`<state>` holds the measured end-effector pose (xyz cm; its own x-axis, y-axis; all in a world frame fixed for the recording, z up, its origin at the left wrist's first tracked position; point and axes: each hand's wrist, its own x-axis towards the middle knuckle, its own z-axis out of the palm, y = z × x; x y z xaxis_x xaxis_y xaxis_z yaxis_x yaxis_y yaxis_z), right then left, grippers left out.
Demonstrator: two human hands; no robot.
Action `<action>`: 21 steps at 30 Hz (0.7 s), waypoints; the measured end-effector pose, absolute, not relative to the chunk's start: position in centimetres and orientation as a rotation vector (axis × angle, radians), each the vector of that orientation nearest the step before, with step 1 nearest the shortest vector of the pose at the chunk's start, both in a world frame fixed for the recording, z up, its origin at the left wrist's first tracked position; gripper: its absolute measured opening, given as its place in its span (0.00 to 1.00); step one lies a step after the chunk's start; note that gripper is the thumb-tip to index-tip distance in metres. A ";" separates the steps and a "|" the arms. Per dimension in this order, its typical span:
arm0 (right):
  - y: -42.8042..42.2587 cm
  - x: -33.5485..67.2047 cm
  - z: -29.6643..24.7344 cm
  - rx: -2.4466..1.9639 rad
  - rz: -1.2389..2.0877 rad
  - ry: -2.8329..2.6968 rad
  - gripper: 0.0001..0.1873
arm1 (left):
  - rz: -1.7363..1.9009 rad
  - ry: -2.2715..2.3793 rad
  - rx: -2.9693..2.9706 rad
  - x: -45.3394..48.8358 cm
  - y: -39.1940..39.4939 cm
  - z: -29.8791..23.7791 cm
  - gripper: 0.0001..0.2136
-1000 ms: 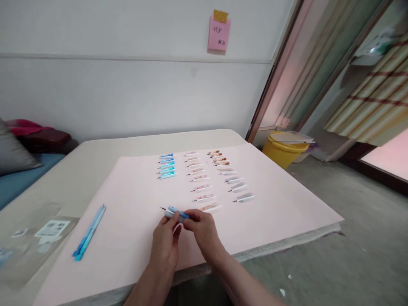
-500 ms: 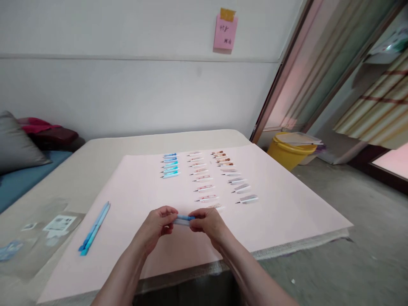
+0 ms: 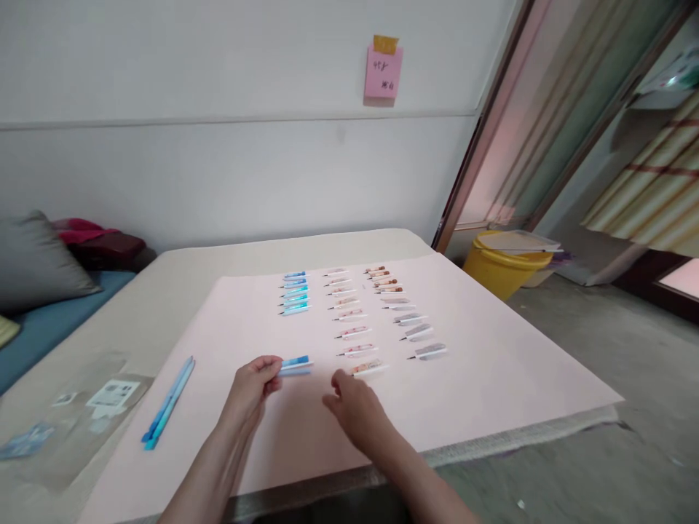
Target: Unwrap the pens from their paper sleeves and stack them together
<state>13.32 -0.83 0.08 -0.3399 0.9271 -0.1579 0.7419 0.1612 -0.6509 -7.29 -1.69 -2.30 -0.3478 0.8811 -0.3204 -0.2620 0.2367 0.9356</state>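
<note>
Above the pink sheet (image 3: 251, 422), my left hand (image 3: 255, 382) pinches a blue pen (image 3: 295, 362) with a white strip along it and a light-blue part below; the pen's left end is hidden by my fingers. My right hand (image 3: 354, 407) is apart from it, thumb and forefinger separated, with nothing visible in them. Just beyond those fingers lies a patterned pen piece (image 3: 367, 367). Farther back are several blue pen pieces (image 3: 295, 297), pink-patterned pieces (image 3: 354, 331), grey pieces (image 3: 418, 331) and brown-topped pieces (image 3: 386, 282), in columns.
Two long blue pens (image 3: 169, 404) lie at the sheet's left. Clear plastic bags (image 3: 81, 415) with labels rest on the cream surface beyond. A yellow bucket (image 3: 499, 269) stands on the floor at the right, past the table edge. A grey cushion (image 3: 41, 258) is at the left.
My right hand has let go of the blue pen and moved slightly right and down, its fingers parting. My left hand keeps the pen, now a little farther left.
</note>
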 end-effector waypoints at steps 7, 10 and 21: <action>-2.8 12.2 -1.3 -1.538 0.415 -2.736 0.16 | 1.451 1.509 0.622 -8.1 3.4 -2.6 0.14; -2.6 12.2 -1.8 -1.503 0.402 -2.753 0.16 | 1.459 1.527 0.636 -8.7 6.6 -3.0 0.14; -2.1 12.0 -1.5 -1.507 0.448 -2.794 0.15 | 1.460 1.610 0.646 -9.5 11.8 -4.8 0.12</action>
<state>11.98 -2.13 -1.49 -0.5564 0.8096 -0.1869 0.8275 0.5195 -0.2130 -9.49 11.78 -4.79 -0.5083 0.8261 -0.2433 -0.1620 0.1857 0.9692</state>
